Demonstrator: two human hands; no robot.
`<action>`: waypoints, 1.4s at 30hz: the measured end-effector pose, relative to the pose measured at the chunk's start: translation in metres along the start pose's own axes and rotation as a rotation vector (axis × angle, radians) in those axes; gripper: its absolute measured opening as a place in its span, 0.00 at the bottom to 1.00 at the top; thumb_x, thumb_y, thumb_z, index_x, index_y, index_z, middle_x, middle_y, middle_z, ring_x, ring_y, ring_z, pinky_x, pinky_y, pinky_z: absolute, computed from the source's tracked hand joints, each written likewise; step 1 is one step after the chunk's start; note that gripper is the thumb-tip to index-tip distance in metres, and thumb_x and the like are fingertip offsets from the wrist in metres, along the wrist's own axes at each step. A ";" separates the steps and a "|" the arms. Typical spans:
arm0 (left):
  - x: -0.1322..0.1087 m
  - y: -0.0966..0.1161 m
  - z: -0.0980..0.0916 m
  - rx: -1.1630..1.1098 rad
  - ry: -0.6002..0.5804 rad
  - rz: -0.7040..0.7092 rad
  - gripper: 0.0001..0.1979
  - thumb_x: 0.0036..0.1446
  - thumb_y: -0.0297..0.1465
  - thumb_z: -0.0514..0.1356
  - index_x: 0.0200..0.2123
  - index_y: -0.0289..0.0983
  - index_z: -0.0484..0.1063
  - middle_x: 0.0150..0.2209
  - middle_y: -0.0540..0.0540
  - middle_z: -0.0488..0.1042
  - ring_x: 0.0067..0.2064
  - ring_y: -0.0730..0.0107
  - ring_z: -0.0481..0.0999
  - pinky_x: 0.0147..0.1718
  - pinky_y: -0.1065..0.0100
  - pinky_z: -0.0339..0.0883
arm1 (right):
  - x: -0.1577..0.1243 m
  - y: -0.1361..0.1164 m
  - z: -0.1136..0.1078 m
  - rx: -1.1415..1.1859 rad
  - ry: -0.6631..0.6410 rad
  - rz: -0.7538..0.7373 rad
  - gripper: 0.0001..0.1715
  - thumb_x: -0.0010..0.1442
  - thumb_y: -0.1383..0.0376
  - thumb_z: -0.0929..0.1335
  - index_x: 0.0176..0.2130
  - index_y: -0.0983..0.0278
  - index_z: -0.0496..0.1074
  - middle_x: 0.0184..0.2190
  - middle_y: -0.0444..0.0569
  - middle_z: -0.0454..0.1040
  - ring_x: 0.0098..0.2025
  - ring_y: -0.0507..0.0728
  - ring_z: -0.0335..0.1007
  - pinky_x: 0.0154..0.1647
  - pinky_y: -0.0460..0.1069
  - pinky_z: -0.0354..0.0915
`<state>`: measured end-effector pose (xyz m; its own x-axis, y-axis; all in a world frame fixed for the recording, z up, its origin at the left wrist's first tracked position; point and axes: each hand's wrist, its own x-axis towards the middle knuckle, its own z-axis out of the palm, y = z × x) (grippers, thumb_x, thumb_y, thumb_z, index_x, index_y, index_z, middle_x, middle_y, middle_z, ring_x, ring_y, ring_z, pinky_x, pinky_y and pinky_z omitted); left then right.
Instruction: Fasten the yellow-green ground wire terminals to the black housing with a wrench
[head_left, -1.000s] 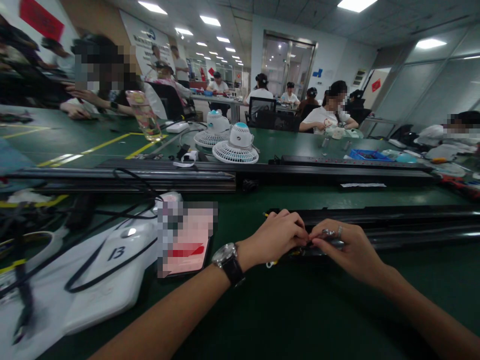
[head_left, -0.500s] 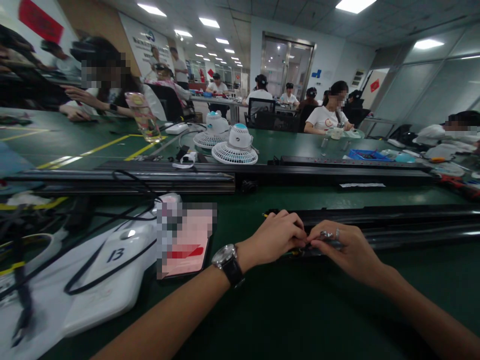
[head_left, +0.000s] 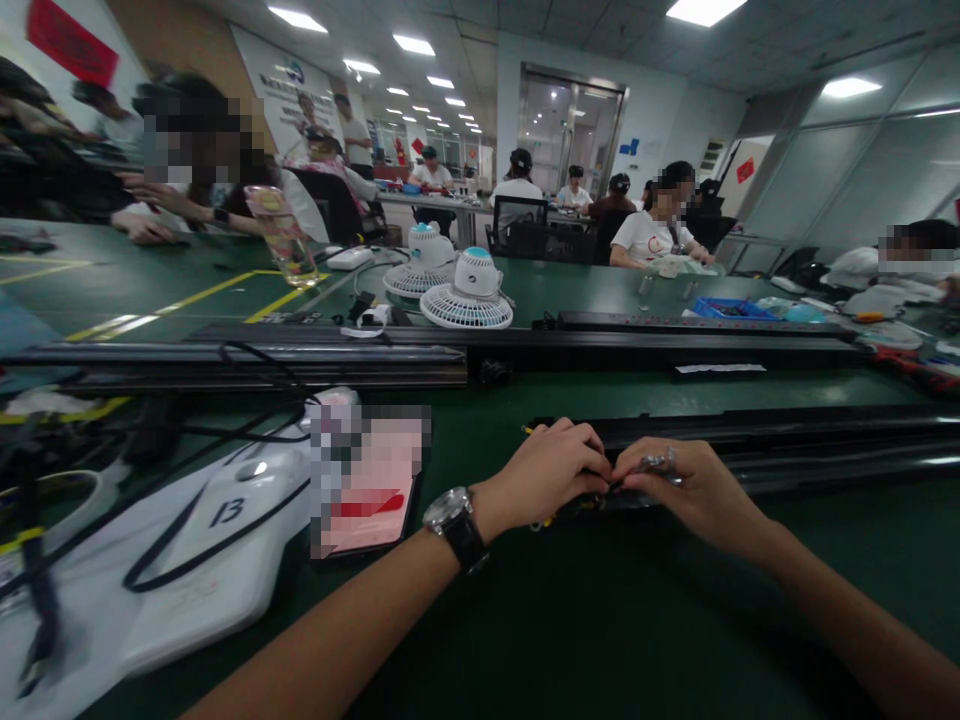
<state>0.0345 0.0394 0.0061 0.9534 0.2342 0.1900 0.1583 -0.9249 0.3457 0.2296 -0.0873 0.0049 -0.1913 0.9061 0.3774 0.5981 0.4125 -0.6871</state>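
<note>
Two long black bars (head_left: 825,465) lie side by side on the green table, reaching to the right edge. At their left end my left hand (head_left: 559,465), with a watch (head_left: 452,520) on its wrist, has its fingers bent and pressed together over small dark parts. My right hand (head_left: 671,480) pinches right beside it, fingertips nearly touching those of the left. A small silvery metal piece (head_left: 652,464) shows at its fingers, near a ring. What lies between the fingertips is too small and hidden to name. Small yellow bits show by the bar ends.
Left of my hands lie a phone (head_left: 375,485), a white case (head_left: 232,540) marked 13 and black cables (head_left: 187,573). Behind are more long bars (head_left: 337,365), two white fans (head_left: 469,292), a bottle (head_left: 281,235) and a blue tray (head_left: 731,309). Several people sit at tables beyond.
Both hands stay at the bar ends with only slight finger shifts. A small yellow and metallic bit now shows below my left hand. The whole view has moved slightly.
</note>
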 end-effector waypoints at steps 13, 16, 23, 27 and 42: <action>0.002 -0.002 0.006 0.012 0.023 -0.038 0.05 0.64 0.37 0.63 0.42 0.46 0.79 0.46 0.51 0.74 0.47 0.62 0.69 0.41 0.64 0.60 | 0.003 0.005 0.001 0.130 -0.014 0.180 0.08 0.68 0.66 0.66 0.41 0.61 0.77 0.37 0.47 0.80 0.40 0.57 0.77 0.42 0.51 0.71; 0.003 -0.002 0.008 0.014 0.027 -0.047 0.05 0.64 0.36 0.63 0.41 0.46 0.79 0.46 0.51 0.74 0.47 0.62 0.69 0.41 0.64 0.59 | 0.003 0.003 0.003 0.131 -0.030 0.194 0.09 0.69 0.65 0.66 0.44 0.61 0.76 0.38 0.48 0.79 0.41 0.57 0.77 0.43 0.52 0.71; 0.002 -0.003 0.006 0.001 0.019 -0.034 0.05 0.65 0.35 0.63 0.40 0.45 0.79 0.47 0.50 0.73 0.48 0.62 0.69 0.41 0.65 0.60 | 0.003 -0.004 0.005 0.012 -0.014 0.163 0.10 0.69 0.66 0.65 0.46 0.61 0.76 0.39 0.48 0.79 0.40 0.57 0.76 0.41 0.52 0.71; 0.002 -0.003 0.003 -0.009 0.001 -0.014 0.04 0.64 0.34 0.63 0.40 0.45 0.79 0.47 0.50 0.73 0.48 0.62 0.69 0.41 0.65 0.60 | 0.002 -0.009 0.006 -0.066 0.004 0.104 0.08 0.69 0.67 0.65 0.42 0.60 0.76 0.38 0.47 0.78 0.39 0.56 0.75 0.40 0.51 0.69; 0.000 0.000 -0.002 -0.032 -0.024 -0.008 0.05 0.66 0.36 0.62 0.41 0.46 0.79 0.48 0.51 0.73 0.50 0.60 0.68 0.40 0.63 0.57 | -0.003 -0.009 0.004 -0.156 0.020 0.015 0.07 0.69 0.67 0.65 0.42 0.59 0.74 0.39 0.48 0.78 0.41 0.58 0.75 0.42 0.52 0.69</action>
<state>0.0342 0.0401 0.0083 0.9582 0.2339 0.1648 0.1581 -0.9129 0.3763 0.2212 -0.0937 0.0073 -0.1669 0.9094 0.3809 0.7146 0.3778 -0.5887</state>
